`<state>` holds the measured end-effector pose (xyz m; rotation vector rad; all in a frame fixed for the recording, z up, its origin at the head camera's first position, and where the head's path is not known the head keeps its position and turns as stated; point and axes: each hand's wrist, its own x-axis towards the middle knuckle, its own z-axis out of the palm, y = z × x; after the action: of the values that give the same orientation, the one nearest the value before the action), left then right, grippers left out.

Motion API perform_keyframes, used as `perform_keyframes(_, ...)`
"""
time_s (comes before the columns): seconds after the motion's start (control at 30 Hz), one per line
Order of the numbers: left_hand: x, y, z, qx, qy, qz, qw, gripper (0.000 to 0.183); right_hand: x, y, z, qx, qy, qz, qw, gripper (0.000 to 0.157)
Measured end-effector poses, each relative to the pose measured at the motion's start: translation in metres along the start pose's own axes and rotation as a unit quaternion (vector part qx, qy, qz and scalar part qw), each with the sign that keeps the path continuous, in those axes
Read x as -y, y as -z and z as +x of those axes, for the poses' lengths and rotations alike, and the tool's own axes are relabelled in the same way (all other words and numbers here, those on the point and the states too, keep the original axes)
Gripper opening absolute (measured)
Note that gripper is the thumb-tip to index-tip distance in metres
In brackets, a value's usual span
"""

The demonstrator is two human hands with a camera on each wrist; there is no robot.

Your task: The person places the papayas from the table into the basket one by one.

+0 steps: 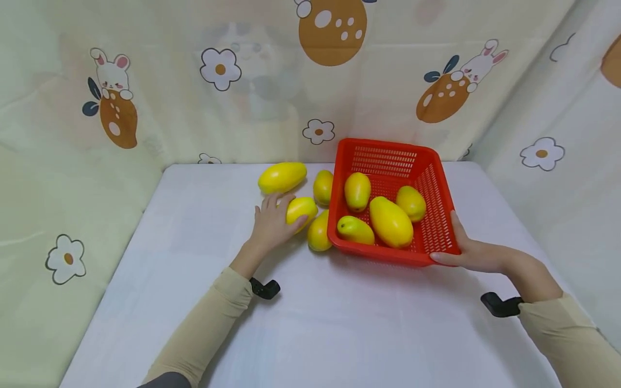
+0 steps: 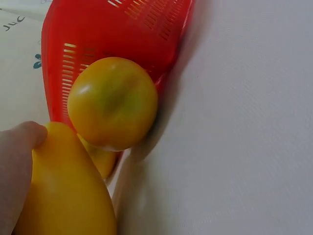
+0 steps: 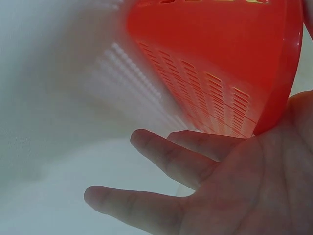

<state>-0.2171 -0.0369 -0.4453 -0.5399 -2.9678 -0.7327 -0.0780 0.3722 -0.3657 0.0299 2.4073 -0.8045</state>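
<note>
In the head view, my left hand (image 1: 276, 221) grips a yellow mango (image 1: 303, 207) left of the red plastic basket (image 1: 388, 145). In the left wrist view a thumb lies against this mango (image 2: 68, 186). Another rounded mango (image 2: 115, 103) rests beside the basket wall. At the basket's near right corner, my right hand (image 1: 477, 253) touches the rim, its thumb along the front edge. Straight, spread fingers (image 3: 166, 156) show beneath the basket wall (image 3: 215, 63) in the right wrist view. Several yellow fruits, including a large one (image 1: 391, 222), lie inside the basket.
Left of the basket, a long yellow fruit (image 1: 282, 177) lies toward the back, with a smaller mango (image 1: 323, 187) near it and another mango (image 1: 319, 233) in front. A white cloth covers the table (image 1: 194, 215). Patterned curtains (image 1: 271, 108) hang behind and at the sides.
</note>
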Motion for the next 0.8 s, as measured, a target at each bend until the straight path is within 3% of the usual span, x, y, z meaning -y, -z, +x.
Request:
perform_keyframes(0.43,0.006,0.006,-0.008,0.056,-0.039,-0.028,0.9973,0.080,0.004,0.002,-0.001,0.013,-0.008,-0.003,1.000,0.122)
perform_keyframes(0.63,0.010,0.019,-0.013,0.119,-0.077,-0.051,0.9886,0.088,0.000,0.002,0.002,0.019,-0.011,-0.005,1.000,0.121)
perform_keyframes(0.8,0.012,0.027,-0.014,0.162,-0.084,-0.060,0.9813,0.092,0.000,0.005,0.004,0.022,-0.003,-0.005,1.000,0.120)
